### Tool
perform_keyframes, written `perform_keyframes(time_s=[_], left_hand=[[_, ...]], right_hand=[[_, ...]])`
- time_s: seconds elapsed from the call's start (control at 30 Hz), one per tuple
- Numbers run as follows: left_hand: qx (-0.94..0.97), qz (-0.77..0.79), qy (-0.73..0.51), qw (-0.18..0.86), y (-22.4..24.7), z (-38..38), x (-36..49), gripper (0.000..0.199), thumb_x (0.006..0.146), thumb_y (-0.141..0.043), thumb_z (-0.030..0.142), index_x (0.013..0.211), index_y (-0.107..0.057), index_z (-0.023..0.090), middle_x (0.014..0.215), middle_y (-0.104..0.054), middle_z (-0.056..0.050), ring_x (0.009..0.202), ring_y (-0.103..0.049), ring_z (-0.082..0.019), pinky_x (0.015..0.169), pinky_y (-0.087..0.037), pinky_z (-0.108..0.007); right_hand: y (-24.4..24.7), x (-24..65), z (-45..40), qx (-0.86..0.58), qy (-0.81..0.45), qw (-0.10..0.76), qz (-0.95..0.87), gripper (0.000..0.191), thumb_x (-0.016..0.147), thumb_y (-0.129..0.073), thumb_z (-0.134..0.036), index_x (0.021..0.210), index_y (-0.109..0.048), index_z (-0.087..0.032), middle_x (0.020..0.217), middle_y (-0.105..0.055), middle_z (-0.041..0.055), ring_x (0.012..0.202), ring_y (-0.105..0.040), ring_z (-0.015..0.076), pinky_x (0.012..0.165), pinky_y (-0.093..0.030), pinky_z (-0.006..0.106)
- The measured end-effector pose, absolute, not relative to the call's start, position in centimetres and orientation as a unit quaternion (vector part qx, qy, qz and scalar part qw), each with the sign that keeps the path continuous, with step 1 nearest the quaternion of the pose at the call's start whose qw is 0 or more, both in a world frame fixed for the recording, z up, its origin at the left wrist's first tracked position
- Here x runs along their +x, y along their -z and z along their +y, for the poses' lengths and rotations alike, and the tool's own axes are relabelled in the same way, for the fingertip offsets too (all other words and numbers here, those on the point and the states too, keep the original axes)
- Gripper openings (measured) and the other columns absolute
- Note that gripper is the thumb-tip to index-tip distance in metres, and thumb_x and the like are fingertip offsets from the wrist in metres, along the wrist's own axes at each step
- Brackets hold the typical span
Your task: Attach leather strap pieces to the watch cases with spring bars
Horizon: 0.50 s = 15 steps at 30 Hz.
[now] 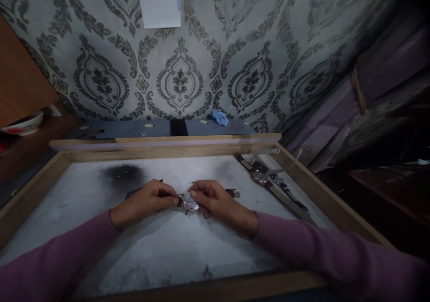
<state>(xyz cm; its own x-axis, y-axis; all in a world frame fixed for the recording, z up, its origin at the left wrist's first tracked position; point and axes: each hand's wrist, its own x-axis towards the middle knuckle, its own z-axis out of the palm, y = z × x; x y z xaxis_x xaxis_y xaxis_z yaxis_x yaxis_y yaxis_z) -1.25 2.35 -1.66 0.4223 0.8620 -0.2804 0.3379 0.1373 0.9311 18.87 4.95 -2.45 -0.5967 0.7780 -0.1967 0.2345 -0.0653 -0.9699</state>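
A round watch (191, 202) with a shiny rim is held between my hands over the white tray floor. My left hand (148, 201) pinches the dark strap end at the watch's left side. Thumb and fingers of my right hand (215, 202) grip the watch case from the right. Beyond my right hand, a dark strap with a buckle (233, 193) sticks out; whether it joins the held watch is hidden. Something dark shows behind my left hand, mostly covered. A thin metal piece lies just behind my right fingers.
Several watches, one with a brown case (260, 177), lie at the tray's right. The wooden rim (168, 151) surrounds the white floor. Behind it a crumpled blue cloth (220, 117) rests by the patterned wall. At far left stands a bowl (25, 125); a purple curtain hangs right.
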Motion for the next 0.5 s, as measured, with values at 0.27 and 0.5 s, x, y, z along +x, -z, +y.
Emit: perform_keyframes(time_s=[0.27, 0.5], left_hand=[[0.613, 0.483, -0.235, 0.579, 1.68, 2.24, -1.18, 0.025, 0.075, -0.061, 0.035, 0.071, -0.07, 0.012, 0.052, -0.043, 0.006, 0.049, -0.027, -0.008, 0.048, -0.02, -0.024], [0.604, 0.489, -0.233, 0.585, 1.74, 2.34, -1.25, 0.026, 0.074, -0.063, 0.036, 0.072, -0.07, 0.011, 0.053, -0.045, 0.005, 0.05, -0.029, -0.008, 0.049, -0.021, -0.023]], right_hand=[[2.59, 18.62, 5.1, -0.384, -0.616, 0.224, -0.65, 0.017, 0.084, -0.051, -0.028, 0.076, -0.056, -0.014, 0.042, -0.044, -0.0076, 0.034, -0.035, 0.0052, 0.035, -0.024, 0.017], [2.72, 18.64, 5.06, -0.384, -0.614, 0.228, -0.65, 0.017, 0.083, -0.052, -0.028, 0.075, -0.056, -0.014, 0.045, -0.047, -0.0063, 0.035, -0.037, 0.005, 0.035, -0.026, 0.017]])
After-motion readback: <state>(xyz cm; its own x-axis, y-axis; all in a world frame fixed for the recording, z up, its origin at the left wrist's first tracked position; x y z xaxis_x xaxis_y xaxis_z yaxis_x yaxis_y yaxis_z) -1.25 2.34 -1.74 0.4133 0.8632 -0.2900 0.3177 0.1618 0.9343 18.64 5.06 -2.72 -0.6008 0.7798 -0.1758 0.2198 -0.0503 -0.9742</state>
